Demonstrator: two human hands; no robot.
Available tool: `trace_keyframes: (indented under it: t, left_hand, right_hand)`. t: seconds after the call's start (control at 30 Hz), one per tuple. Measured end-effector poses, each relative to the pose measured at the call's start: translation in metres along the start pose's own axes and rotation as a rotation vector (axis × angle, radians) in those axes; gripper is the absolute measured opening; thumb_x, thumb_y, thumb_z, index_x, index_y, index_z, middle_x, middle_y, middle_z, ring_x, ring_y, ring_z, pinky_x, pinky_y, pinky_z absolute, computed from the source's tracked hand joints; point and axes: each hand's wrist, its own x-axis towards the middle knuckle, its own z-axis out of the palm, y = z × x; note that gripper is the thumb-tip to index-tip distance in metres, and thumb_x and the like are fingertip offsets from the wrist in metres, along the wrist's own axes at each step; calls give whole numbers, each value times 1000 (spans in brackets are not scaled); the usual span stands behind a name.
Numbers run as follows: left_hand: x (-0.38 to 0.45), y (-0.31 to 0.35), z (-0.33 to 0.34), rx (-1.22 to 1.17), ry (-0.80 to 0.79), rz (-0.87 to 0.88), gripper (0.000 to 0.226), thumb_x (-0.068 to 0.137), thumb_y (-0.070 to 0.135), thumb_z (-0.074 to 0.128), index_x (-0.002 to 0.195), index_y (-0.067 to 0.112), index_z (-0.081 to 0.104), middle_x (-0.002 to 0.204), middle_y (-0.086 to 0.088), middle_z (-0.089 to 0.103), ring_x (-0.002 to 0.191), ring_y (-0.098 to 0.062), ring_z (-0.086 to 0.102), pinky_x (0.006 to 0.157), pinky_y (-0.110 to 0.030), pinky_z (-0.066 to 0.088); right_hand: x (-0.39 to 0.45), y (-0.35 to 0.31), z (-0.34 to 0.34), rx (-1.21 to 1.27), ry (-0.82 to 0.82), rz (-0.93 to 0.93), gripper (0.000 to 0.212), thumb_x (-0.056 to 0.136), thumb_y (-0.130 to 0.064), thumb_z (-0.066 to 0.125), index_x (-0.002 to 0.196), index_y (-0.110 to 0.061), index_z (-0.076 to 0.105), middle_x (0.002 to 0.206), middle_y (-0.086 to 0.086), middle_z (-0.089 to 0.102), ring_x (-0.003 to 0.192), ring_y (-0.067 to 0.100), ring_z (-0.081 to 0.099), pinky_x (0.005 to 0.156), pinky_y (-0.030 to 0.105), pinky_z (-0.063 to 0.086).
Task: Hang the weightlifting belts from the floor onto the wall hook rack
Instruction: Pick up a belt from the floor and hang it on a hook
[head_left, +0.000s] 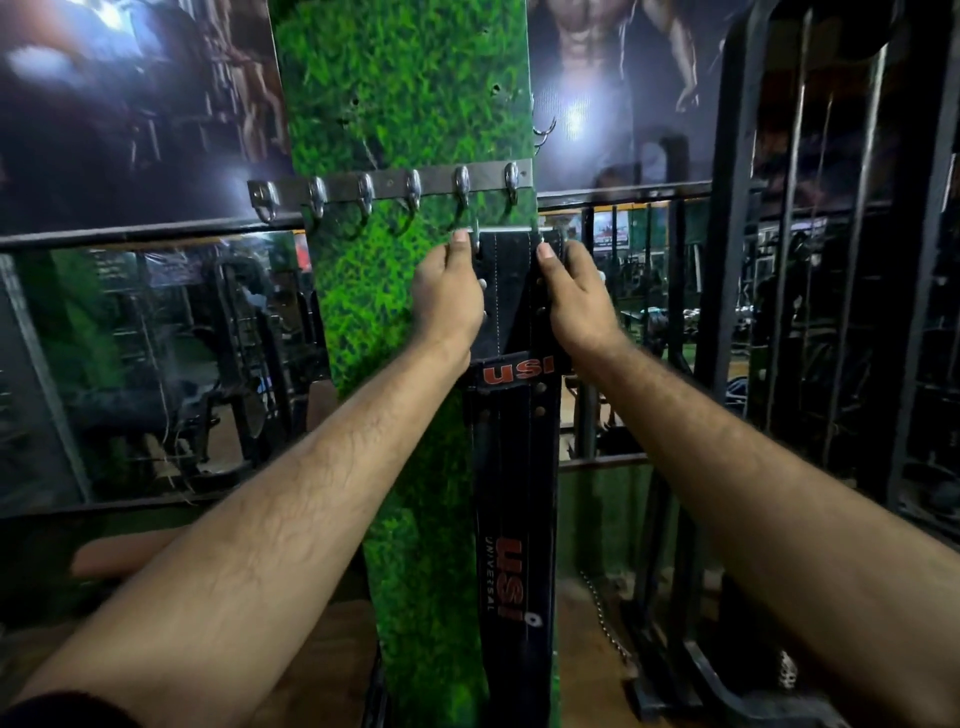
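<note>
A black weightlifting belt (514, 467) with red "USI" lettering hangs straight down in front of a green grass-patterned pillar. My left hand (448, 296) grips its upper left edge and my right hand (574, 296) grips the upper right edge. The belt's metal buckle bar (506, 229) sits at the top between my thumbs, just below the two rightmost hooks of the metal hook rack (395, 188). Whether the buckle is caught on a hook cannot be told. All the other hooks carry nothing.
The rack is screwed across the green pillar (400, 104). A black railing (145, 234) with glass runs left and right behind it. A black machine frame (737, 208) stands close on the right. A loose hook (545, 132) sticks out above the rack's right end.
</note>
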Motion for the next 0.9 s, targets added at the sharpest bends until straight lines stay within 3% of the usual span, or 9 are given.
trace_keyframes:
  t: [0.13, 0.23, 0.33, 0.4, 0.47, 0.53, 0.63, 0.77, 0.9]
  left_hand:
    - [23, 7, 21, -29, 42, -5, 37, 97, 46, 44, 84, 16, 61, 81, -13, 65, 70, -22, 57, 61, -37, 43]
    - [40, 9, 33, 53, 101, 60, 37, 100, 40, 45, 71, 18, 53, 70, -6, 54, 68, -22, 53, 59, -44, 48]
    - [59, 7, 40, 119, 103, 71, 41, 101, 45, 43, 72, 18, 53, 70, -3, 56, 71, -24, 58, 68, -54, 58]
    - [68, 7, 42, 139, 83, 61, 42, 103, 46, 43, 74, 18, 54, 69, -1, 56, 67, -23, 57, 61, -47, 57]
    - [76, 3, 43, 180, 53, 36, 42, 105, 42, 44, 71, 17, 51, 64, 2, 52, 58, -16, 52, 52, -29, 47]
    - [81, -4, 44, 230, 11, 34, 43, 105, 40, 46, 70, 16, 54, 65, 1, 57, 56, -14, 54, 56, -26, 45]
    - [83, -20, 43, 275, -18, 19, 45, 103, 42, 49, 77, 7, 63, 75, -10, 69, 62, -20, 61, 66, -37, 54]
    - [78, -35, 42, 209, -56, -9, 43, 100, 46, 52, 75, 12, 61, 72, -6, 64, 63, -21, 61, 61, -44, 58]
    - [58, -60, 35, 69, -106, -69, 29, 101, 39, 56, 90, 15, 69, 93, -2, 73, 84, -16, 68, 74, -36, 59]
  right_hand:
    - [29, 1, -4, 9, -16, -4, 26, 108, -27, 45, 118, -4, 54, 100, -2, 67, 77, -5, 65, 72, 17, 52]
    - [48, 1, -5, -12, -20, 28, 20, 108, -31, 45, 109, -13, 52, 94, -4, 65, 72, -2, 63, 65, 20, 51]
    - [65, 0, -2, -34, 1, 13, 19, 107, -34, 46, 98, -18, 50, 92, -1, 62, 81, 10, 59, 76, 30, 52]
    - [75, 2, -1, -26, -3, 38, 23, 105, -39, 47, 91, -20, 49, 93, 2, 65, 85, 16, 62, 81, 38, 56]
    - [84, 8, -1, -21, -5, 101, 26, 101, -44, 48, 97, -19, 53, 102, 8, 69, 96, 26, 69, 89, 50, 59]
    - [88, 16, -3, 9, -16, 160, 26, 102, -42, 48, 105, -17, 55, 112, 13, 70, 104, 32, 70, 90, 57, 59]
    - [86, 27, -7, 2, -20, 210, 25, 104, -39, 48, 112, -18, 58, 116, 13, 70, 103, 29, 71, 91, 53, 59]
    - [83, 41, -6, -16, 31, 207, 30, 102, -44, 50, 109, -18, 61, 110, 7, 71, 101, 24, 70, 90, 47, 60]
    - [63, 61, -4, 4, 155, 249, 57, 88, -65, 58, 92, -9, 70, 91, 7, 78, 87, 25, 75, 85, 50, 61]
